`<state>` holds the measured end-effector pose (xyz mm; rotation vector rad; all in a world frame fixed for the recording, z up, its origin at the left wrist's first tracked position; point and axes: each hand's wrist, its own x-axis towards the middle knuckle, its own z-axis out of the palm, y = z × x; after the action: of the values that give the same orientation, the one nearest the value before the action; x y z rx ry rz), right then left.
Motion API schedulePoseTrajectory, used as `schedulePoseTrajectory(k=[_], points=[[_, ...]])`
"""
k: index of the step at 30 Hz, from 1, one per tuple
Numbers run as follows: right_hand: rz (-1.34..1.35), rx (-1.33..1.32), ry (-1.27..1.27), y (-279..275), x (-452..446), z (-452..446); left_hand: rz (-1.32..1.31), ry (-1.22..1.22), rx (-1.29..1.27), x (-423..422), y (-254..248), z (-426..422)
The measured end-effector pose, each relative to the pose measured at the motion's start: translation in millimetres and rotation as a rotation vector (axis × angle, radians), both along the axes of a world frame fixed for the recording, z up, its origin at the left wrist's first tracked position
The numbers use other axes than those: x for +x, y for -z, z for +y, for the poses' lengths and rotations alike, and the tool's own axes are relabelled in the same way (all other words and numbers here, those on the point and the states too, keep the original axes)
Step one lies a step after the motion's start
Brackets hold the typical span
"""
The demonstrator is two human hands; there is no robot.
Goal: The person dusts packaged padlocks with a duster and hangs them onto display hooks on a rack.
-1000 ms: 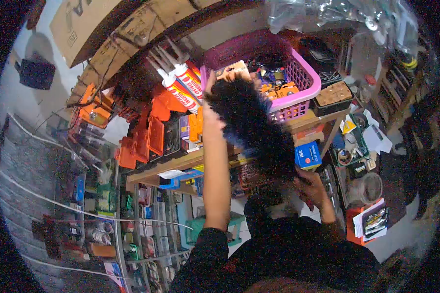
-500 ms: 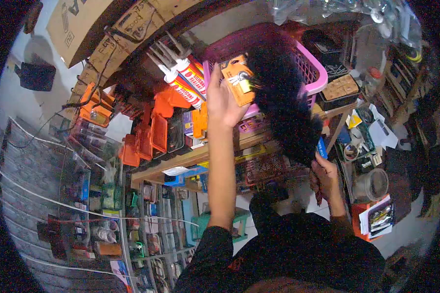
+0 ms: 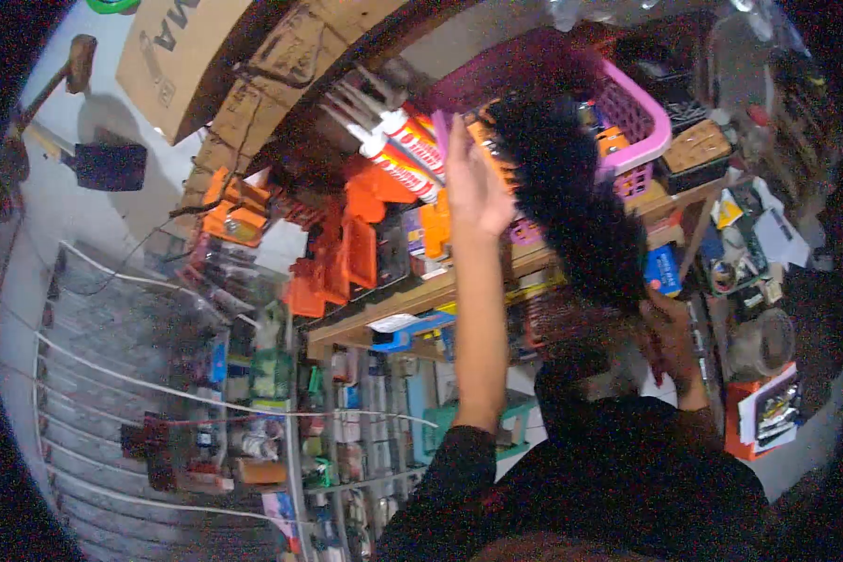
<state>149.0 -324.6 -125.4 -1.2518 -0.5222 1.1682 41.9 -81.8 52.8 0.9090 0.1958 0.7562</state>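
Black duster [image 3: 571,178], gripped in the right hand [image 3: 674,328], now overlaps most of the orange product card [image 3: 484,133], more exposed earlier; left hand [image 3: 478,192] holds the card before the pink basket [image 3: 654,122], dusting apparently under way.

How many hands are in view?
2: the left hand, near the pink basket; the right hand, at the near end of the black duster. No others show.
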Motion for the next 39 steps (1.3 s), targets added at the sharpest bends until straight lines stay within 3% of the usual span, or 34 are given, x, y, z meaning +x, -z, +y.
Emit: schedulePoseTrajectory(k=[2,4,6,8,10,12,14,16,18,19,25,31,34,36,37,39], points=[[-0.071,0.035,0.148,2.0,-7.1,1.9,-0.231,0.302,-0.030,-4.2,16.0,23.5],[-0.106,0.004,0.084,31.0,9.9,-8.2,-0.328,0.420,-0.021,-5.6,28.2,37.2],[-0.080,0.034,0.096,27.2,10.3,-7.8,-0.048,-0.092,0.124,0.3,28.7,30.6],[-0.061,0.044,0.098,24.3,12.2,-4.4,-0.011,-0.038,0.199,-1.8,25.8,36.0],[-0.050,0.054,0.089,24.3,12.0,-0.1,0.204,-0.246,0.152,-5.0,14.0,20.5],[-0.043,0.056,0.087,29.0,12.3,0.8,0.230,-0.237,0.046,-2.5,2.6,9.1],[-0.038,0.058,0.074,33.9,14.9,2.3,0.057,-0.026,-0.113,2.7,4.0,9.7],[-0.035,0.059,0.070,36.3,16.6,1.8,-0.137,0.239,-0.009,1.5,31.0,41.2],[-0.040,0.057,0.069,37.2,16.4,0.3,-0.157,0.214,-0.027,3.4,36.5,43.0],[-0.048,0.053,0.070,38.3,16.6,-2.4,-0.138,-0.018,-0.117,7.9,20.0,23.6],[-0.027,0.068,0.051,37.2,10.6,-2.8,0.043,-0.370,0.079,7.4,21.0,19.2],[-0.149,0.001,-0.003,53.2,14.2,-11.2,-0.011,-0.316,0.002,-9.8,18.4,31.6],[-0.301,-0.152,-0.091,102.5,15.1,-19.4,-0.093,-0.287,-0.053,-23.8,29.4,48.6],[-0.259,-0.065,-0.181,88.3,17.5,-11.4,-0.123,-0.285,-0.073,-20.8,34.5,53.8],[-0.042,0.200,-0.258,51.1,24.1,-16.4,-0.138,-0.280,-0.099,-12.9,36.8,51.5],[-0.185,0.141,-0.248,27.8,25.6,-20.3,-0.122,-0.289,-0.099,-0.9,33.9,52.1]])
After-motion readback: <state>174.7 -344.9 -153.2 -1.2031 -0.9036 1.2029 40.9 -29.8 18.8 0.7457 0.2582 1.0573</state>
